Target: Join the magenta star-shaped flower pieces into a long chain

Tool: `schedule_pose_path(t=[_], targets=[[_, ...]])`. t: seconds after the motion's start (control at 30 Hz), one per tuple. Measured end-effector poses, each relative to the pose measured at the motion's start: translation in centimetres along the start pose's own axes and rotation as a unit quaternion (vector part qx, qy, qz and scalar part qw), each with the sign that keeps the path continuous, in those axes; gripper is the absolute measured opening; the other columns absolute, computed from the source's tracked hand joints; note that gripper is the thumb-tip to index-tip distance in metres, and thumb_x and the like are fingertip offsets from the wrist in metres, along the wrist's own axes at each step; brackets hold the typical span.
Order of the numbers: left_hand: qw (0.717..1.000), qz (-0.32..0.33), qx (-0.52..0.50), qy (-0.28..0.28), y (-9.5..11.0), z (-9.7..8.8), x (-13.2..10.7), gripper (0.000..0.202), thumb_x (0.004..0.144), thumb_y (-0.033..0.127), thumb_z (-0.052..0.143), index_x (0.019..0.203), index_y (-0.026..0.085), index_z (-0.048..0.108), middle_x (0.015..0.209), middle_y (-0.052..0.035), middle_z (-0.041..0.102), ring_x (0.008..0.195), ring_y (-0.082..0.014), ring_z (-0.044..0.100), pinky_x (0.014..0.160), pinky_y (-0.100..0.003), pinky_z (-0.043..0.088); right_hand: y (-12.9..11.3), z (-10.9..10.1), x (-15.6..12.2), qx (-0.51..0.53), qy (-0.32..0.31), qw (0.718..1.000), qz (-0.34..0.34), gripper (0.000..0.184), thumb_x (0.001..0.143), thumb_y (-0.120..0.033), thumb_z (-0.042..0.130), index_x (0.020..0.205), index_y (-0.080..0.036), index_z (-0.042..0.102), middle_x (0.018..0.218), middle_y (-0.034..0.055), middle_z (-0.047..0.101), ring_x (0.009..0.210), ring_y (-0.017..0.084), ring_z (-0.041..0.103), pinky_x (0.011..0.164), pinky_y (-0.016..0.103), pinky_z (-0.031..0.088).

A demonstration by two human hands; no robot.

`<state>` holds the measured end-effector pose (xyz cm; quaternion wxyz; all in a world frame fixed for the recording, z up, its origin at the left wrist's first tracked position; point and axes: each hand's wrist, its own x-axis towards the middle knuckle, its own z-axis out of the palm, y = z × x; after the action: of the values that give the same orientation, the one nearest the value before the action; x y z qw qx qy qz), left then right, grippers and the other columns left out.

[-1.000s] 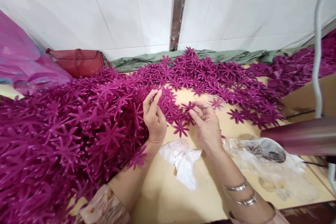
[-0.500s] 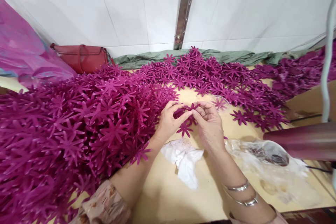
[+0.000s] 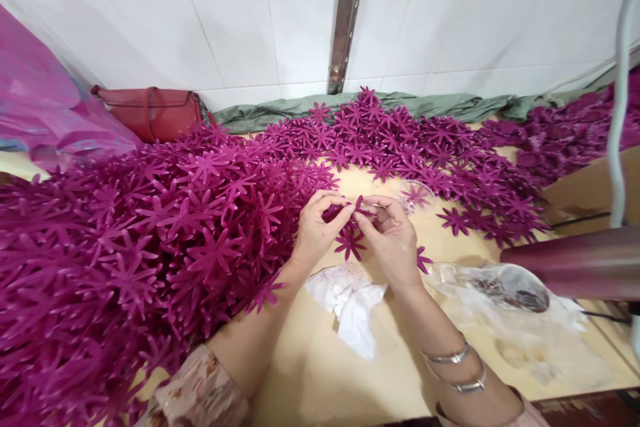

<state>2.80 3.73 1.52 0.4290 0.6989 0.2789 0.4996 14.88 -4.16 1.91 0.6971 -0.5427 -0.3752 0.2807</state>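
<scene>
Above the table my two hands meet, fingertips pinching one small magenta flower-shaped piece (image 3: pixel 359 205) between them. My left hand (image 3: pixel 320 225) is closed on its left side, and my right hand (image 3: pixel 390 233) is closed on its right side. Most of the piece is hidden by my fingers. Just below lies another magenta flower piece (image 3: pixel 350 243) with long narrow petals. One more loose flower piece (image 3: pixel 423 259) rests by my right wrist. A big heap of the same flower pieces (image 3: pixel 215 247) reaches up to my left forearm.
A crumpled white cloth (image 3: pixel 350 303) lies between my forearms. Behind my right hand sits a clear round dish (image 3: pixel 417 196) with a flower piece. At right are a plastic bag (image 3: pixel 540 340), a magenta cylinder (image 3: pixel 570 263) and a pale bent pole (image 3: pixel 617 140). A red handbag (image 3: pixel 150 113) stands back left.
Both hands have shifted slightly left in view. The held flower piece has turned, with one petal now pointing up. More of the loose piece by my right wrist shows.
</scene>
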Motion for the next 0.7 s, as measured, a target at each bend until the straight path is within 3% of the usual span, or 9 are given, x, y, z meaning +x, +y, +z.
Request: schedule_pose_path(t=[0.17, 0.37, 0.53, 0.7], targets=[[1.0, -0.008, -0.025, -0.005, -0.17, 0.11, 0.02, 0.006, 0.09, 0.023, 0.07, 0.09, 0.018, 0.073, 0.098, -0.006, 0.071, 0.098, -0.0168, 0.068, 0.094, -0.03, 0.052, 0.04, -0.36, 0.3, -0.008, 0.008, 1.0, 0.009, 0.03, 0.081, -0.03, 0.081, 0.107, -0.025, 0.067, 0.096, 0.0005, 0.068, 0.082, 0.014, 0.062, 0.078, 0.029, 0.054], [0.998, -0.03, -0.048, 0.005, -0.8, 0.11, 0.11, 0.006, 0.09, 0.023, 0.069, 0.09, 0.018, 0.071, 0.1, -0.0068, 0.071, 0.098, -0.0167, 0.067, 0.095, -0.031, 0.051, 0.37, -0.51, 0.6, 0.052, -0.008, 0.998, 0.027, 0.03, 0.08, -0.031, 0.084, 0.106, -0.026, 0.069, 0.084, -0.0018, 0.067, 0.08, 0.014, 0.063, 0.08, 0.028, 0.054], [0.998, -0.024, -0.062, -0.023, -0.7, 0.0, 0.13, 0.007, 0.09, 0.024, 0.071, 0.086, 0.018, 0.07, 0.096, -0.0051, 0.07, 0.098, -0.0164, 0.066, 0.095, -0.03, 0.05, 0.46, -0.65, 0.57, 0.061, -0.016, 0.997, 0.052, 0.039, 0.078, -0.032, 0.084, 0.115, -0.028, 0.07, 0.096, -0.0006, 0.07, 0.088, 0.014, 0.064, 0.084, 0.028, 0.054], [0.997, -0.019, -0.062, -0.043, -0.62, -0.01, 0.06, 0.01, 0.089, 0.026, 0.073, 0.084, 0.018, 0.07, 0.094, -0.0047, 0.069, 0.099, -0.0171, 0.065, 0.095, -0.031, 0.05, 0.38, -0.79, 0.52, 0.046, -0.008, 0.998, 0.051, 0.034, 0.079, -0.034, 0.083, 0.109, -0.026, 0.071, 0.089, -0.0016, 0.069, 0.08, 0.013, 0.063, 0.078, 0.027, 0.053]])
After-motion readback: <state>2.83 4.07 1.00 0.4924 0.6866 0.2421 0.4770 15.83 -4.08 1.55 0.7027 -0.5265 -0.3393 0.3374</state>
